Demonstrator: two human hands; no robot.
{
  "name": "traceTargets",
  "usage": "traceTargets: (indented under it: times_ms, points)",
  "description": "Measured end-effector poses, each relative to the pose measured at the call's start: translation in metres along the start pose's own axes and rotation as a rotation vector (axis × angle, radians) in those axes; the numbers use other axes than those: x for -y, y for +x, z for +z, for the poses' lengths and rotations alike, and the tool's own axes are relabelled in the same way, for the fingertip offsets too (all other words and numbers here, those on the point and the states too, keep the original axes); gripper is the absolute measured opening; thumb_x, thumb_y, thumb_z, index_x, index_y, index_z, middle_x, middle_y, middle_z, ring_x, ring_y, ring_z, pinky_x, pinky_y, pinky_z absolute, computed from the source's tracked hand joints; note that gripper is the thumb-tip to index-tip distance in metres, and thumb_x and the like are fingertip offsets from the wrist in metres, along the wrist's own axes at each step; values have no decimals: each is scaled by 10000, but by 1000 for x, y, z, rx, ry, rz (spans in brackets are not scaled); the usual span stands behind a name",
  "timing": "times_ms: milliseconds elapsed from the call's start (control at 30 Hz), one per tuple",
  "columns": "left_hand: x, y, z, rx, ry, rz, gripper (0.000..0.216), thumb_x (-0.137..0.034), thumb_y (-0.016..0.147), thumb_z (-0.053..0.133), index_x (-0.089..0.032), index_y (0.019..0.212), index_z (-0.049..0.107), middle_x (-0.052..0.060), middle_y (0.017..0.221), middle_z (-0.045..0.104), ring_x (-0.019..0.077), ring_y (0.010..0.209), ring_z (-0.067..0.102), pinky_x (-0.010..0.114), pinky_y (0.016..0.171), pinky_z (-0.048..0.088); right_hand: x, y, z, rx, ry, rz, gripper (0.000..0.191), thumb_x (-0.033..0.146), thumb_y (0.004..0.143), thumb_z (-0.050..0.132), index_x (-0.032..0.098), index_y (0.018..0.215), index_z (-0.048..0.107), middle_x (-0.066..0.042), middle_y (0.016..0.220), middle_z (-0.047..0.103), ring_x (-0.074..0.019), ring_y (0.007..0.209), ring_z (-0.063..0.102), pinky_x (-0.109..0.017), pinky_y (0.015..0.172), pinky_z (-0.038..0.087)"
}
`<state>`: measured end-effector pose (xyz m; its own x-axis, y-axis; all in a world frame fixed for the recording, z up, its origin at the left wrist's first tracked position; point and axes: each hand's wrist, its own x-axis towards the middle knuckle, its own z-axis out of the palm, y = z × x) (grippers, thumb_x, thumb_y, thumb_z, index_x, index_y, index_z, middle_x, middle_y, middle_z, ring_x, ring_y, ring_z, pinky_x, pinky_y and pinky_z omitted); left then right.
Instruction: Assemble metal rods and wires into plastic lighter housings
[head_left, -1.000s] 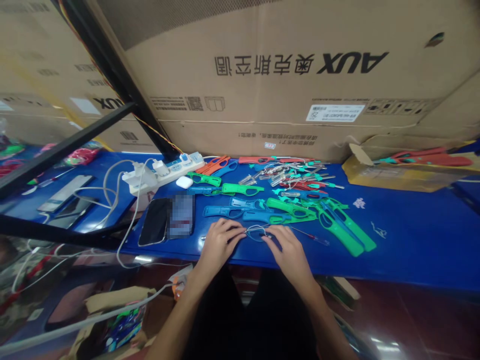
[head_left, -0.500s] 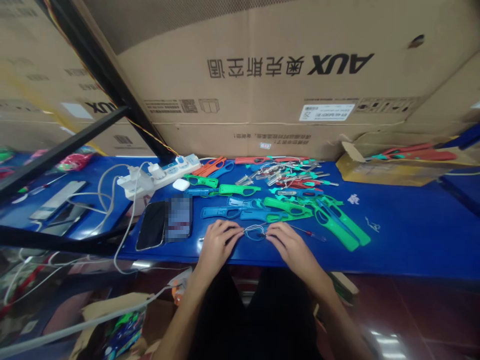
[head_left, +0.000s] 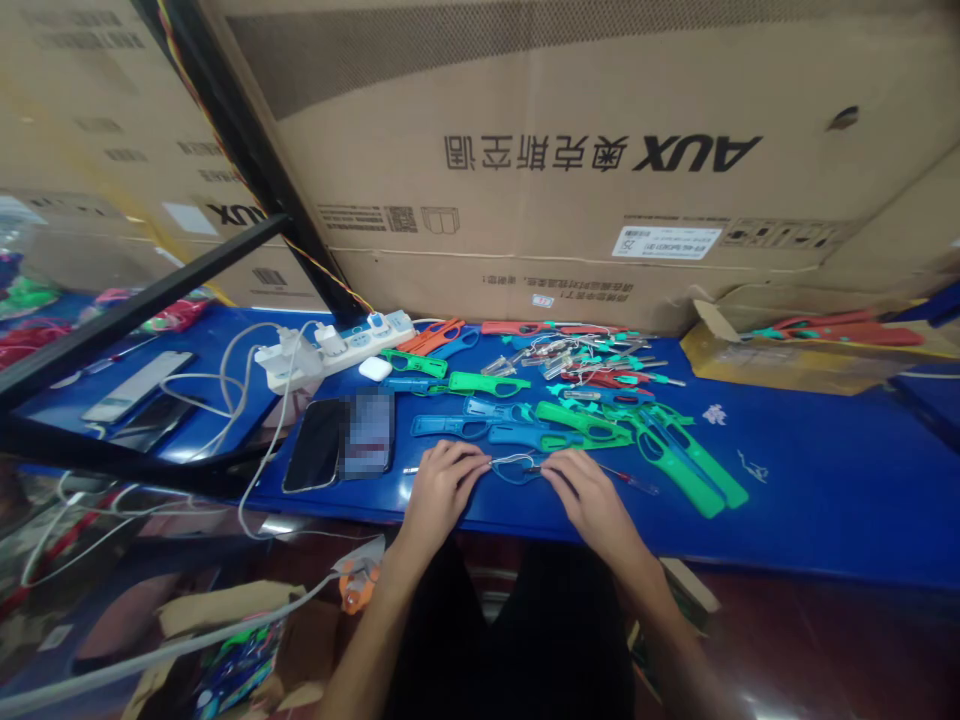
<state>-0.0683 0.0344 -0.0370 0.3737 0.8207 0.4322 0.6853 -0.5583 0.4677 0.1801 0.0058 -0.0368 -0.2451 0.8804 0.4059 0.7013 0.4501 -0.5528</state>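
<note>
At the front of the blue table, my left hand (head_left: 448,484) is closed in a pinch on one end of some thin wires (head_left: 511,459). These white and bluish wires loop across the gap to my right hand (head_left: 583,484). Its fingers are closed on the other end, at a small dark part too little to identify. Just beyond both hands lie blue lighter casings (head_left: 517,436) and green lighter casings (head_left: 679,470) with finger holes. A red-tipped screwdriver (head_left: 630,481) with a clear handle rests right of my right hand.
Two phones (head_left: 311,447) lie left of my hands, near a white power strip (head_left: 352,350) with plugs and cables. Behind the casings is a pile of metal-tipped lighter parts (head_left: 577,355). An open carton (head_left: 795,360) with orange pieces stands at right. A black metal frame (head_left: 150,290) crosses the left side.
The view has shifted a little, so the table's contents appear slightly to the right. Both hands keep their pinch on the wires, with their position over the table almost the same.
</note>
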Motion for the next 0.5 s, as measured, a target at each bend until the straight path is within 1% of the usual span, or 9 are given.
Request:
traceTargets:
  times_ms: [200, 367, 500]
  points:
    - [-2, 0, -1, 2, -4, -17, 194, -291, 1028, 593, -244, 1054, 779, 49, 1052, 760, 214, 957, 635, 377, 803, 455, 2, -3, 3, -39, -70, -4, 219, 255, 1057, 479, 211, 1038, 692, -80, 1013, 712, -214, 962, 679, -379, 898, 562]
    - [-1, -1, 0, 3, -10, -22, 178, -282, 1018, 611, -238, 1058, 779, 49, 1060, 757, 212, 967, 633, 373, 804, 455, 3, -8, 6, -49, -165, -64, 263, 218, 1050, 475, 193, 1118, 728, -107, 1070, 724, -236, 1007, 682, -421, 951, 557]
    - [1, -1, 2, 3, -18, -16, 156, -268, 1005, 631, -230, 1053, 775, 44, 1057, 755, 209, 966, 634, 367, 818, 463, 3, -13, 8, -64, -238, -95, 279, 242, 1051, 490, 188, 1164, 739, -116, 1112, 738, -250, 1015, 688, -448, 974, 544]
